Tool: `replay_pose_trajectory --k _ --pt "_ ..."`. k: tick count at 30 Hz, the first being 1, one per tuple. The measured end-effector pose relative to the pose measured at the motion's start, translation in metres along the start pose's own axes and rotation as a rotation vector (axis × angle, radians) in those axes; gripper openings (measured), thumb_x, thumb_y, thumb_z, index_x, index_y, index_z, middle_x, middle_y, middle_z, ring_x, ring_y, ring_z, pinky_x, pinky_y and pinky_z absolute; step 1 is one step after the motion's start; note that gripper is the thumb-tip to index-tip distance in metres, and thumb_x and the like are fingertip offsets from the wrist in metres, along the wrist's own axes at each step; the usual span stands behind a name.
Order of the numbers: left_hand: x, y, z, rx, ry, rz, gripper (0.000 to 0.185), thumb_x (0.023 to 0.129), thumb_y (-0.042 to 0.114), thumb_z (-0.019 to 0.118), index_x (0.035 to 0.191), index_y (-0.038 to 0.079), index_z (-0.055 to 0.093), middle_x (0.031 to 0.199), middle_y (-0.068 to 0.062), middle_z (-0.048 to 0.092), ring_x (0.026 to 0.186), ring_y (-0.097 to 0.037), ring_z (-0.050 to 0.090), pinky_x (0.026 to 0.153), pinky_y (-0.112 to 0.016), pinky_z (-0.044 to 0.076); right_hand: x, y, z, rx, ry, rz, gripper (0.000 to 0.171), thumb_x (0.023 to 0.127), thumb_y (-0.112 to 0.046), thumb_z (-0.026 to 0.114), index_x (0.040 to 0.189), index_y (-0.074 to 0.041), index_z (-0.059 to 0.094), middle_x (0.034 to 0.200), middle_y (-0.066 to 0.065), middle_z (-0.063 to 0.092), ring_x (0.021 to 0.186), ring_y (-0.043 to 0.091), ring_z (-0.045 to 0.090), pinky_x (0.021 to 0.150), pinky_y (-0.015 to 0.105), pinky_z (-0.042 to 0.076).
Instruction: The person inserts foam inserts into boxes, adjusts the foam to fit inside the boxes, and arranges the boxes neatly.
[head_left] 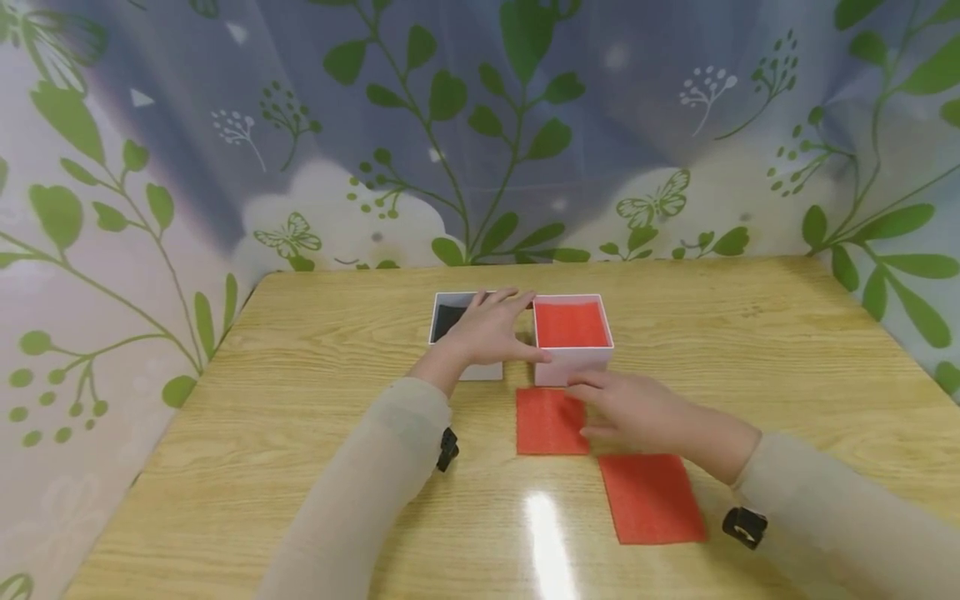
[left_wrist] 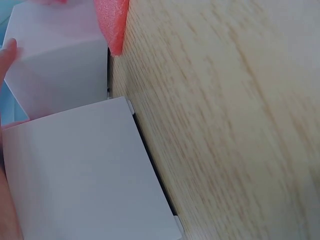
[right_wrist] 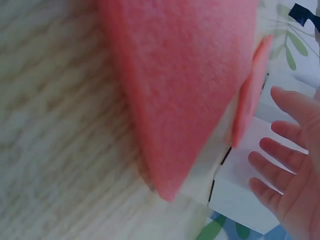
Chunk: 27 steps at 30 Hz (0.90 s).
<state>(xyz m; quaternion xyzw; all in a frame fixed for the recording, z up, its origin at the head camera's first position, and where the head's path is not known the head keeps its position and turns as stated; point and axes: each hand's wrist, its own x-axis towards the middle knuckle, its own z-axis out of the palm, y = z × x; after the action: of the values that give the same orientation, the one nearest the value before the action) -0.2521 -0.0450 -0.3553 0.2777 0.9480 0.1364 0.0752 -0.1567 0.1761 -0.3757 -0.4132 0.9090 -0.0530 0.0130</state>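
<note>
Two small white boxes stand side by side. The left box (head_left: 482, 372) holds something dark (head_left: 447, 319); the right box (head_left: 585, 364) holds red foam (head_left: 572, 325). My left hand (head_left: 491, 327) lies across the left box, fingers spread, its thumb at the right box's near corner. My right hand (head_left: 641, 408) hovers in front of the right box, over the edge of a red foam square (head_left: 546, 425). The right wrist view shows the fingers of that right hand (right_wrist: 295, 155) loosely bent with nothing held. Closer in lies a second red foam square (head_left: 652, 500).
All of this is on a wood-grain table (head_left: 315, 333). Behind it hangs a curtain (head_left: 540, 167) printed with leaves and butterflies. Each wrist wears a black device, such as the one on the right (head_left: 746, 527).
</note>
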Motion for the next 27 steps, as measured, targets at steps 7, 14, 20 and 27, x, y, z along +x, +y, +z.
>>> replay_pose_trajectory --k 7,14,20,27 --pt "0.001 -0.001 0.001 0.010 0.003 0.003 0.101 0.073 0.069 0.062 0.150 0.017 0.023 0.145 0.003 0.038 0.140 -0.018 0.014 0.112 -0.046 0.001 0.003 -0.002 0.007 0.033 -0.053 -0.018 0.061 0.081 -0.032 0.072 0.129 0.000 0.051 0.133 0.017 0.047 0.116 0.033 0.050 0.092 0.046 0.045" --pt "0.001 -0.001 0.000 0.015 -0.003 0.003 0.101 0.073 0.069 0.061 0.150 0.017 0.022 0.146 0.002 0.037 0.140 -0.018 0.014 0.112 -0.047 0.002 0.007 -0.003 0.011 0.072 -0.103 -0.003 0.075 0.080 -0.044 0.070 0.136 -0.001 0.045 0.138 0.017 0.043 0.124 0.034 0.042 0.097 0.048 0.039" --pt "0.002 0.000 0.001 0.015 -0.006 0.002 0.101 0.072 0.070 0.061 0.150 0.019 0.022 0.146 0.002 0.036 0.140 -0.018 0.014 0.112 -0.046 0.001 0.008 -0.002 0.015 0.076 -0.118 -0.023 0.080 0.079 -0.046 0.071 0.138 -0.001 0.041 0.139 0.017 0.041 0.126 0.034 0.040 0.100 0.048 0.037" --pt "0.002 0.000 0.001 0.018 -0.002 0.005 0.101 0.073 0.070 0.061 0.150 0.018 0.022 0.146 0.002 0.037 0.139 -0.019 0.015 0.112 -0.047 0.002 0.009 -0.004 0.015 0.128 -0.130 -0.050 0.085 0.077 -0.049 0.071 0.140 -0.001 0.039 0.140 0.018 0.038 0.127 0.035 0.037 0.101 0.049 0.034"
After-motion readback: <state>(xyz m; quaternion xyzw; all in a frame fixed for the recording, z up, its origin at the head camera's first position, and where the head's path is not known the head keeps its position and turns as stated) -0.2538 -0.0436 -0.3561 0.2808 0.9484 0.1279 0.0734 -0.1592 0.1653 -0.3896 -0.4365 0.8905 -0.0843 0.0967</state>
